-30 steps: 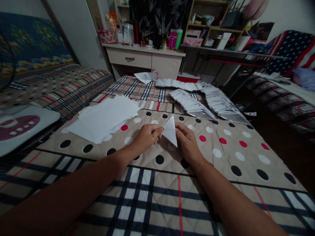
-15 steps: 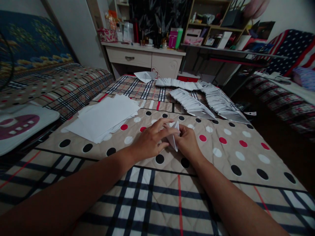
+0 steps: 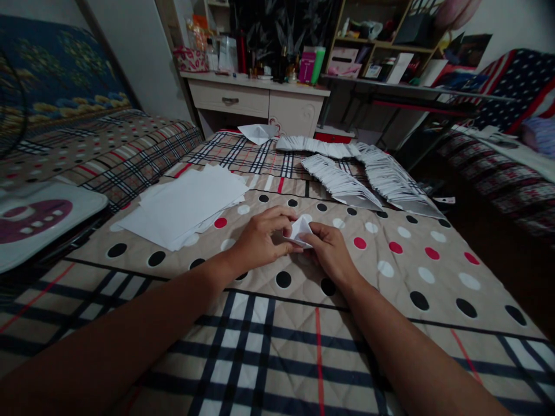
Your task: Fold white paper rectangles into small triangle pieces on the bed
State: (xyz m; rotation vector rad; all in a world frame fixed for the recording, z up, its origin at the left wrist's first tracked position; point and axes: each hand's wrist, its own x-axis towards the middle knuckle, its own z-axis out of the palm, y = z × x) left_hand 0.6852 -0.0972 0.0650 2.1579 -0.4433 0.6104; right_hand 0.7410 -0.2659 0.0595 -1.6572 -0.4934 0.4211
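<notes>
A small folded white paper piece (image 3: 299,230) is pinched between both hands just above the dotted quilt (image 3: 390,271). My left hand (image 3: 261,238) grips its left side with curled fingers. My right hand (image 3: 329,252) holds its right side, thumb and fingers closed on the paper. A loose stack of white paper sheets (image 3: 186,202) lies to the left of my hands. Rows of finished folded paper pieces (image 3: 347,182) lie farther back on the bed.
One larger folded paper (image 3: 256,132) sits at the bed's far edge. Beyond it stand a cream dresser (image 3: 254,104) with bottles and a shelf unit (image 3: 377,52). A white and purple board (image 3: 39,222) lies at the left. The floor gap (image 3: 489,242) runs along the right.
The paper was an upright triangle held up between both hands; it has since been folded down into a smaller, flatter piece, and both hands have closed in around it.
</notes>
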